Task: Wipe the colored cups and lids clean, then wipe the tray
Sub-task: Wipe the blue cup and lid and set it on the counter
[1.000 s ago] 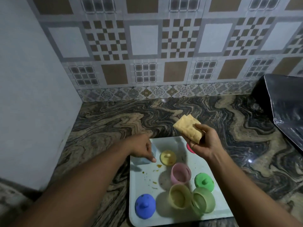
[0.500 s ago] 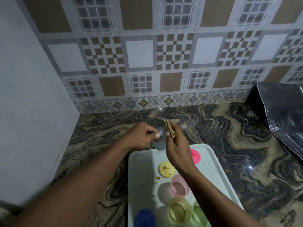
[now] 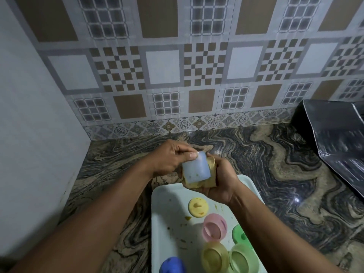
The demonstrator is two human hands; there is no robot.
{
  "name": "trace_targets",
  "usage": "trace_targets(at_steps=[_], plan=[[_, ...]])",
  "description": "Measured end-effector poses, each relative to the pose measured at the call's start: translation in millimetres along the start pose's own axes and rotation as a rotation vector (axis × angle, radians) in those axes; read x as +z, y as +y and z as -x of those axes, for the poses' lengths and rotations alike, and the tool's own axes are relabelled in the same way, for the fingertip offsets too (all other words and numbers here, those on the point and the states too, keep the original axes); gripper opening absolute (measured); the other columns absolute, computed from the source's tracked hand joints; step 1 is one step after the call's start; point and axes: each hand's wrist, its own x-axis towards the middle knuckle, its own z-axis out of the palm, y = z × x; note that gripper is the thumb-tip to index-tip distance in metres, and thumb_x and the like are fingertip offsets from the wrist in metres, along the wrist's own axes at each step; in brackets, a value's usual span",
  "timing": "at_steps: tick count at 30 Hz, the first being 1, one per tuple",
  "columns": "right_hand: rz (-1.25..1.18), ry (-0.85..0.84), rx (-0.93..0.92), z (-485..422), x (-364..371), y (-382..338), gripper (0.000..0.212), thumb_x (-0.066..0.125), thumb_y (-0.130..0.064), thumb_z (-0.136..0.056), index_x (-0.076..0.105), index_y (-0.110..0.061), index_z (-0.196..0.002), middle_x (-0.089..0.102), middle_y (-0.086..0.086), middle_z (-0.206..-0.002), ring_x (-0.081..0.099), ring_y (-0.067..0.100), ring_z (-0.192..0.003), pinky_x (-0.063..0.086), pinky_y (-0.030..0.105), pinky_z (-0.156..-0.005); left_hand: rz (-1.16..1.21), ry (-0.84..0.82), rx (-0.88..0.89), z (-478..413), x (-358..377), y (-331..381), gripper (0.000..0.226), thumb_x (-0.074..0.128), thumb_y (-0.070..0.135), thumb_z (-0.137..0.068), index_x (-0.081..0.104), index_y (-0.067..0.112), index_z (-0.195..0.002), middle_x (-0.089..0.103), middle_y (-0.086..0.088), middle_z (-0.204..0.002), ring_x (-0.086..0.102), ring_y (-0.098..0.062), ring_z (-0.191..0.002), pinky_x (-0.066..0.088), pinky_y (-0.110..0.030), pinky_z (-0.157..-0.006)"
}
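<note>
My left hand (image 3: 169, 158) grips a pale blue cup (image 3: 196, 170) by its rim, held above the far edge of the white tray (image 3: 167, 205). My right hand (image 3: 218, 180) presses a tan cloth (image 3: 197, 185) under and behind the cup. On the tray lie a yellow lid (image 3: 198, 207), a pink cup (image 3: 214, 227), a yellow cup (image 3: 214, 257), a green cup (image 3: 243, 259), a green lid (image 3: 239, 236) partly hidden by my right forearm, and a blue lid (image 3: 172, 265). Yellowish crumbs and smears dot the tray floor.
The tray sits on a dark swirled stone counter (image 3: 275, 174). A plain wall (image 3: 35, 134) closes the left side and patterned tiles (image 3: 177, 75) the back. A dark foil-covered object (image 3: 334, 138) stands at the right.
Both hands have come nearer with the blue cup lifted off the tray. The cloth, earlier pinched upright by my right hand, now wraps under the cup.
</note>
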Motion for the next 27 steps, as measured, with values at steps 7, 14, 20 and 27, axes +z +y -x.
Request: trace_targets(at_steps=[7,14,20,27], plan=[[0.120,0.223,-0.187,-5.3,11.6,11.2,0.039,0.042,-0.039,-0.104,0.065,-0.011,-0.116,0.068,0.023,-0.115,0.065,0.040,-0.094,0.056,0.052,-0.080,-0.085,0.065,-0.031,-4.3,14.9,4.0,0.017,0.068,0.022,-0.094,0.077,0.008,-0.095,0.058,0.012,-0.091,0.057,0.010,-0.081,0.046,-0.010,-0.071],[-0.183,-0.071,0.035,12.5,4.1,4.8,0.042,0.045,-0.036,-0.096,0.066,-0.003,-0.112,0.067,0.020,-0.105,0.065,0.038,-0.086,0.055,0.043,-0.073,0.315,-0.008,-0.072,-9.3,17.9,1.8,0.013,0.069,0.025,-0.091,0.080,0.021,-0.088,0.045,0.004,-0.144,0.057,-0.015,-0.118,0.053,-0.034,-0.080],[0.071,0.106,-0.160,6.7,4.6,-4.6,0.036,0.043,-0.034,-0.100,0.064,-0.007,-0.113,0.067,0.016,-0.091,0.063,0.033,-0.077,0.054,0.046,-0.072,0.229,-0.005,-0.127,-14.1,15.6,3.3,0.019,0.064,0.016,-0.095,0.073,0.012,-0.111,0.050,-0.007,-0.143,0.050,-0.016,-0.127,0.040,-0.028,-0.099],[-0.095,-0.019,0.027,9.8,1.4,-2.8,0.041,0.047,-0.037,-0.094,0.064,-0.007,-0.116,0.067,0.018,-0.099,0.064,0.035,-0.081,0.056,0.043,-0.071,0.206,-0.018,-0.080,-17.3,19.4,1.8,0.014,0.064,0.014,-0.095,0.075,0.012,-0.103,0.045,0.004,-0.147,0.047,-0.014,-0.133,0.043,-0.036,-0.103]])
